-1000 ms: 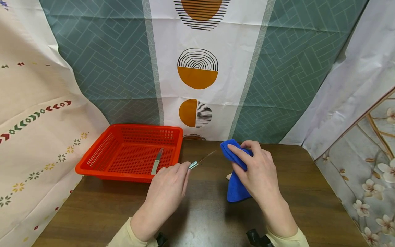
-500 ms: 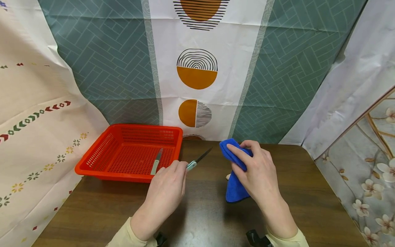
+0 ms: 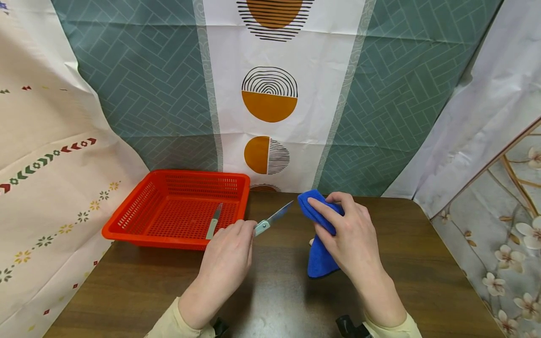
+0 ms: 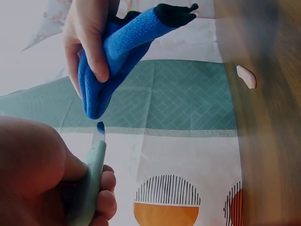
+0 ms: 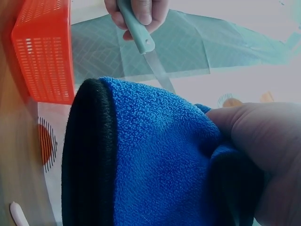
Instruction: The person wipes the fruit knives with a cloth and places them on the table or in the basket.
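Head: left grip (image 3: 228,256) holds a knife (image 3: 270,221), right of the basket (image 3: 160,241); right grip (image 3: 351,230) clasps a blue cloth (image 3: 321,261), farther right of the basket. Left wrist: blade tip (image 4: 100,126) near cloth, not touching. Right wrist: cloth hides the tip. Probably best: keep folded cloth between fingers and blade, handle (image 5: 141,39) steady.

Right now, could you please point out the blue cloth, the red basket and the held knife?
Blue cloth (image 5: 157,141): right wrist view, middle of the fabric.
Red basket (image 3: 156,241): head view, near rim.
Held knife (image 4: 93,174): left wrist view, pale green handle.
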Motion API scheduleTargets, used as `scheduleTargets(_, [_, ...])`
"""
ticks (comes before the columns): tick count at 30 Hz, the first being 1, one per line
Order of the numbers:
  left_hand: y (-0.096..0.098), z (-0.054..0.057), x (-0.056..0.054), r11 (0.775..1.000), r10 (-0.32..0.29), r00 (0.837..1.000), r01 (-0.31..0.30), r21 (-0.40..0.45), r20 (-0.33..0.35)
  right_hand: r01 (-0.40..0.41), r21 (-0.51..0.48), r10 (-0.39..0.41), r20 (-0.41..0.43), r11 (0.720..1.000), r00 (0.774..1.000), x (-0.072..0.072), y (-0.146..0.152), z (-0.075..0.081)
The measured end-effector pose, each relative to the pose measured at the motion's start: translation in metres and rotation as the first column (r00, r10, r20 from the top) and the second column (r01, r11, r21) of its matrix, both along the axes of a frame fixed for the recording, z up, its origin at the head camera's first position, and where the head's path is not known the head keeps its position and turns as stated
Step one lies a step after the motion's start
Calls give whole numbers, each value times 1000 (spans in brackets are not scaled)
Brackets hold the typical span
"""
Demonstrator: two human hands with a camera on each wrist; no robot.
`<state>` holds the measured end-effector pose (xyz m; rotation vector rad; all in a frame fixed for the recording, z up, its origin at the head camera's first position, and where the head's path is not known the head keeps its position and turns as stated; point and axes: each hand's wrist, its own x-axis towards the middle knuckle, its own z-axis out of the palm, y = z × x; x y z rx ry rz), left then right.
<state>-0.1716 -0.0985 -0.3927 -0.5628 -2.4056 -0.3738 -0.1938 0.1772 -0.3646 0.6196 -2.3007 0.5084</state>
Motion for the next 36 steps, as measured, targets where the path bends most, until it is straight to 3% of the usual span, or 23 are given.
scheduleTargets(7, [0,-1,-1,999,-32,999,31,38,42,-23,5,23,-19,1000,1000,0,-3,-1])
scheduleTargets(15, [0,0,0,999,-25,995,20,48,101,-71,19,72,-56,997,996,2,-11,-4])
scheduleTargets(36, [-1,1,2,999,-45,998,46,-6,44,-188,110,197,-77,976,977,9,-38,-12])
